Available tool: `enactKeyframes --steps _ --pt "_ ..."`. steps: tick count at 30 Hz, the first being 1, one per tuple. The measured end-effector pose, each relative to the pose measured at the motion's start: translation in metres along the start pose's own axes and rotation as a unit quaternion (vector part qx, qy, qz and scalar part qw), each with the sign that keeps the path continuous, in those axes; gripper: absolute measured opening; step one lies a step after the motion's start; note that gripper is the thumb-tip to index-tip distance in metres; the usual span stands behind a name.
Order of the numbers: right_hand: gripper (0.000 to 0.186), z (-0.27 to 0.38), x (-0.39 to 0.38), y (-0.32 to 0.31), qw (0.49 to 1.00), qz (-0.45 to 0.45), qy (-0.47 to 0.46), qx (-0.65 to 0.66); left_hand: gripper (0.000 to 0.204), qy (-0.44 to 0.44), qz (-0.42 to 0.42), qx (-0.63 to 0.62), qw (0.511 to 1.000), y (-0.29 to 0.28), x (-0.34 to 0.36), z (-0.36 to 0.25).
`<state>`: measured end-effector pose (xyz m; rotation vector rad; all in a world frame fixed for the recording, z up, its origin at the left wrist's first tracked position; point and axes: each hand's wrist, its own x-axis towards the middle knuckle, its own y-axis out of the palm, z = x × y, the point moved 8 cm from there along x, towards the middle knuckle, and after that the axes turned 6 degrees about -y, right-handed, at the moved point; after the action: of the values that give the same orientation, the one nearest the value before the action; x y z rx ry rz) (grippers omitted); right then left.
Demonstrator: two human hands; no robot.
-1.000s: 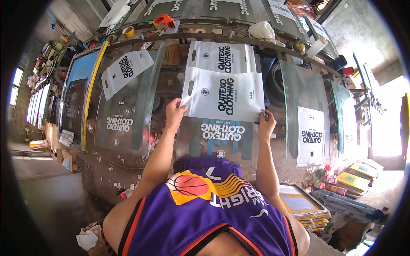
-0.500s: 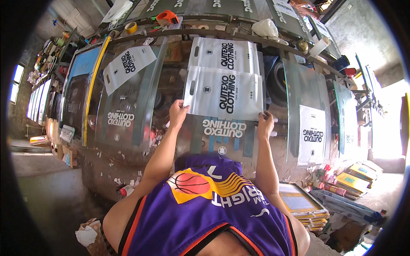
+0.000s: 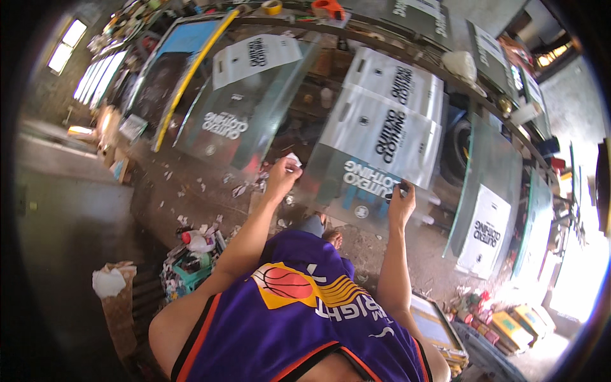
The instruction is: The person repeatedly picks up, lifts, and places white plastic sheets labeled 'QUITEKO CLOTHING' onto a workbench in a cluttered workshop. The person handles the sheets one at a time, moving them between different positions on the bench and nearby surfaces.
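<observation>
Pinching scrap (image 3: 294, 158), left fingers (image 3: 284, 165) seem just beside edge of glass (image 3: 327, 174)

Workshop, apparently for printing: glass panels (image 3: 261, 108) in a row, beyond and to either side of the hands; white bags (image 3: 382, 137), repeat black lettering, on the panel ahead, between left hand (image 3: 283, 179) and right hand (image 3: 401, 204). Framed screen (image 3: 167, 76), yellow-edged, beyond and well left of the left hand; yellow tape roll (image 3: 272, 7) farther beyond. Stacked frames (image 3: 434, 319), nearer the body than the right hand; floor (image 3: 369, 245) scrap-littered, beneath both.
</observation>
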<state>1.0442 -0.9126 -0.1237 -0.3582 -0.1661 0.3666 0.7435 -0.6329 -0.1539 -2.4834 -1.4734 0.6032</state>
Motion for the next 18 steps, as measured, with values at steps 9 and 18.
enactKeyframes --steps 9,18 --pt "0.025 0.074 -0.046 0.13 0.987 0.157 -0.007 0.037 0.016 -0.087 -0.017 -0.131 0.987 -0.078 0.019 0.007" --pt "0.021 0.151 -0.035 0.285 0.981 0.17 -0.088 -0.011 0.018 -0.089 -0.018 -0.112 0.99 -0.187 0.114 0.01"
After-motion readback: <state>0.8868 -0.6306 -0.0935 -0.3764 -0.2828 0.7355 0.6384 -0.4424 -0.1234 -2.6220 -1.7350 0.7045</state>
